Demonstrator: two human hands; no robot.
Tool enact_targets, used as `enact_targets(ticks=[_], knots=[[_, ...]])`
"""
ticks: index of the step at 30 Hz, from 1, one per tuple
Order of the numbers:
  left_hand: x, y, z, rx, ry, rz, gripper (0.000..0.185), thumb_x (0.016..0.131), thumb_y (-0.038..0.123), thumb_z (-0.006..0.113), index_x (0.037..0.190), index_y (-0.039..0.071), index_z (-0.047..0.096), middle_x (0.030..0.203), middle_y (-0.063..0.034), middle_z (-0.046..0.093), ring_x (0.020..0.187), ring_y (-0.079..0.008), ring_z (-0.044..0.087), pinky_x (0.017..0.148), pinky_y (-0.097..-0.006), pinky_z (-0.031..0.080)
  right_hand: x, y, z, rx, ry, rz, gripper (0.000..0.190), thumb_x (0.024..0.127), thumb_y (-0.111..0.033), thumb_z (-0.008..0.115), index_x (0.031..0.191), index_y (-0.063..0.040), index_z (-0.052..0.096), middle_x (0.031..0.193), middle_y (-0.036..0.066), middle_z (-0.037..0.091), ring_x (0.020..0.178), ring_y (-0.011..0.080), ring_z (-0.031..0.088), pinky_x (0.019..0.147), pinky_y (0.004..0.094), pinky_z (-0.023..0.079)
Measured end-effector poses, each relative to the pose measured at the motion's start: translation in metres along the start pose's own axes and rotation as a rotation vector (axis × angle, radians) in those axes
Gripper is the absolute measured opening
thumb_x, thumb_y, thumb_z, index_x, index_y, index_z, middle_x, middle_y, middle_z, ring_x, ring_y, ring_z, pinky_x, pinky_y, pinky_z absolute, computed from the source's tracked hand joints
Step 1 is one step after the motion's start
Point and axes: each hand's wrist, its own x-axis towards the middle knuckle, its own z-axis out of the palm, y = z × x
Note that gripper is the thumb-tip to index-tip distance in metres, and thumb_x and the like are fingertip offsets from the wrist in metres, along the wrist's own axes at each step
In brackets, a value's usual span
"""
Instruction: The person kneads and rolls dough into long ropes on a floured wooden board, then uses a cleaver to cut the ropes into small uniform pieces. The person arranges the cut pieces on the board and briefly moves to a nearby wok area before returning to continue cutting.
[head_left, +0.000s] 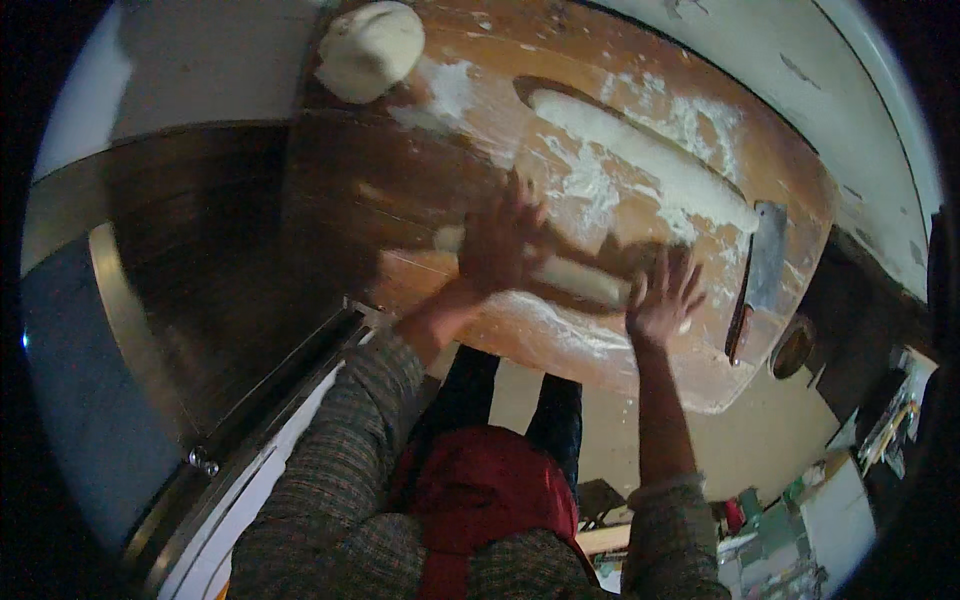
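Observation:
Both palms lie flat over a roll of dough (577, 281) near the front edge of the floured wooden board (420, 277). My left hand (501, 236), slightly blurred, covers the roll's left part, and a short end shows beyond it. My right hand (666, 292) rests at the right end with its fingers spread, and a bit of dough shows past it. Farther back, a longer, thicker log of dough (645, 154) lies slanting across loose flour. A cleaver (766, 255) sits at that log's right end, its handle towards the front edge. At the back left is a large lump of dough (371, 51).
A pale wall or ledge (862, 135) runs along the board's far side. Below the right corner stands a round dark container (793, 346). A dark surface with a metal-edged frame (277, 382) is at the left. Assorted items (780, 532) fill the lower right.

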Motion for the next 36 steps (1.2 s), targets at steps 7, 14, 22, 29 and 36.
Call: enact_targets(ticks=[7,14,22,29,36], knots=[[-0.075,-0.018,0.0,0.26,-0.102,-0.105,0.066,0.075,0.039,0.066,0.132,0.015,0.044,0.141,-0.0174,0.031,0.127,-0.0389,0.031,0.099,-0.0563,0.029,-0.044,0.012,0.011,0.128,-0.011,-0.023,0.057,0.089,-0.054,0.035,0.138,-0.024,0.04,0.15,0.012,0.024,0.139,0.0377,0.013,0.106,0.0627,0.002],[0.01,0.022,0.014,0.104,0.154,0.081,0.06,0.081,0.038,0.059,0.134,0.013,0.043,0.141,-0.0171,0.035,0.129,-0.0408,0.029,0.101,-0.0569,0.025,0.003,-0.077,-0.002,0.434,0.163,-0.187,0.055,0.082,-0.026,0.057,0.135,-0.015,0.044,0.147,0.011,0.029,0.137,0.0359,0.02,0.107,0.0598,0.011],[-0.082,0.023,0.037,0.182,-0.071,0.023,0.049,0.087,0.035,0.05,0.13,0.011,0.046,0.14,-0.013,0.038,0.132,-0.0374,0.028,0.1,-0.0569,0.025,-0.07,-0.095,0.003,0.377,-0.332,-0.183,0.069,0.082,-0.052,0.053,0.138,-0.013,0.039,0.15,0.01,0.023,0.14,0.0336,0.015,0.104,0.066,0.013],[0.012,-0.002,0.039,0.134,0.193,0.081,0.051,0.089,0.038,0.045,0.132,0.012,0.047,0.142,-0.0166,0.035,0.13,-0.0395,0.029,0.102,-0.0598,0.02,-0.004,-0.087,-0.002,0.223,-0.13,-0.187,0.074,0.081,-0.055,0.051,0.141,-0.016,0.034,0.15,0.012,0.024,0.14,0.0334,0.013,0.106,0.0621,0.01],[0.002,0.017,0.036,0.21,0.192,0.059,0.053,0.086,0.034,0.05,0.133,0.008,0.045,0.139,-0.0174,0.039,0.132,-0.0401,0.027,0.101,-0.0616,0.018,-0.022,-0.074,-0.003,0.341,-0.034,-0.089,0.063,0.083,-0.04,0.055,0.139,-0.018,0.037,0.15,0.011,0.024,0.138,0.0365,0.017,0.105,0.0642,0.012]])
